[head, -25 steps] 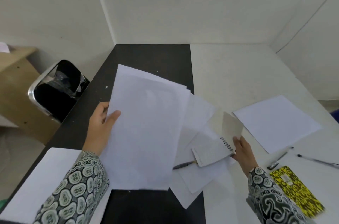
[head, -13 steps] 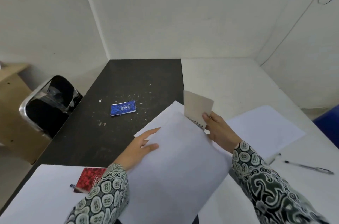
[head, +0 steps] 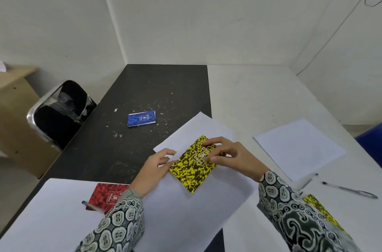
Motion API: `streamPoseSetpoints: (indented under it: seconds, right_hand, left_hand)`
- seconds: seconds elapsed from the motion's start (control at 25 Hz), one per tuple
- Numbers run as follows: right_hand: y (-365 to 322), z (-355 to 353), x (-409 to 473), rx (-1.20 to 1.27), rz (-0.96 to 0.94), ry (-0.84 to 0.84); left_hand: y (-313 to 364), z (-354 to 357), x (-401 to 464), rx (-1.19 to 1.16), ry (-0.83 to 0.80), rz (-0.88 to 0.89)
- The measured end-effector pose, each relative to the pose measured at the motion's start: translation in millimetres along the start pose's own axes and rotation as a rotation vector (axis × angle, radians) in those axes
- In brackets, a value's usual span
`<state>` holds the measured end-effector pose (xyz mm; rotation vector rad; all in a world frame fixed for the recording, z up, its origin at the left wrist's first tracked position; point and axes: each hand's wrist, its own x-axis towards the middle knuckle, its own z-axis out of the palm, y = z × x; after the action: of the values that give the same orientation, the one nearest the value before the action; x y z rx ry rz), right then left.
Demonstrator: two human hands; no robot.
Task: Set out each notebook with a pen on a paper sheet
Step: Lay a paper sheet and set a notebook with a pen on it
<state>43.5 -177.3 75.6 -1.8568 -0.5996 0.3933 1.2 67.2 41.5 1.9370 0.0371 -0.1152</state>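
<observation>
Both hands are settling the yellow-and-black speckled notebook (head: 193,166) onto the middle white paper sheet (head: 186,210): right hand (head: 231,156) pinching its far edge, left hand (head: 154,169) steadying, fingers loosely curled. Next, probably, fetching the clear pen (head: 349,189) lying right.

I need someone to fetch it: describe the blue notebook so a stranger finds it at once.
Look at the black table left of the white one. The blue notebook lies alone on its bare top. Unlike the red notebook and yellow notebook, it has no paper under it.
</observation>
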Motion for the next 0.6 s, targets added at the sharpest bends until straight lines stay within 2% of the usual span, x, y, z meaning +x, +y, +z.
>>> streamPoseSetpoints:
  seconds: [0.08, 0.16, 0.32, 0.6]
  right_hand:
    - [-0.7, 6.5, 2.0, 0.008, -0.054, 0.155]
    - [-0.3, 7.9, 3.7, 0.045, -0.05, 0.224]
    - [-1.2, -0.5, 4.6, 0.124, 0.165, 0.123]
    - [-13.7, -2.0, -3.2, 0.189, 0.139, 0.025]
  left_hand:
    - [-2.0, -0.5, -2.0, -0.02, 0.012, 0.024]
    - [2.1, 0.1, -4.7, -0.031, 0.036, 0.044]
    - [6.5, 1.0, -8.3, -0.08, 0.055, 0.065]
    - [11.0, 8.3, -9.4, -0.083, -0.027, 0.065]
